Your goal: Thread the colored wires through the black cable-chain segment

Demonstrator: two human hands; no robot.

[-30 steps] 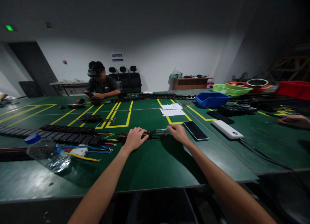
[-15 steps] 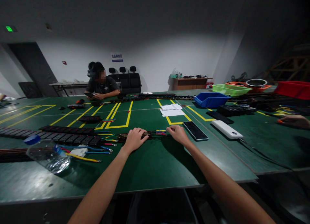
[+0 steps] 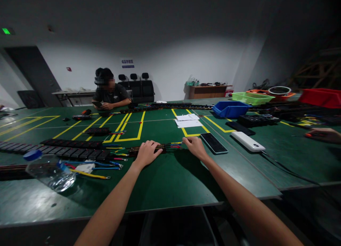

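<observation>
A dark bundle of wires (image 3: 166,147) with coloured ends lies on the green table (image 3: 165,182) in front of me. My left hand (image 3: 147,153) rests on its left part with the fingers curled down over it. My right hand (image 3: 195,146) is closed in a pinch at the bundle's right end, where yellow, blue and red wire tips (image 3: 176,145) stick out. A black phone (image 3: 214,143) lies just right of my right hand.
A plastic water bottle (image 3: 48,169) lies at the left beside coloured wires (image 3: 93,166) and rows of black modules (image 3: 66,148). A white power bank (image 3: 247,141), papers (image 3: 188,120) and a blue bin (image 3: 230,109) are to the right. A seated person (image 3: 110,91) faces me; another person's hand (image 3: 323,134) shows at far right.
The view has shifted slightly to the right and up. Both hands stay on the wire bundle in nearly the same places.
</observation>
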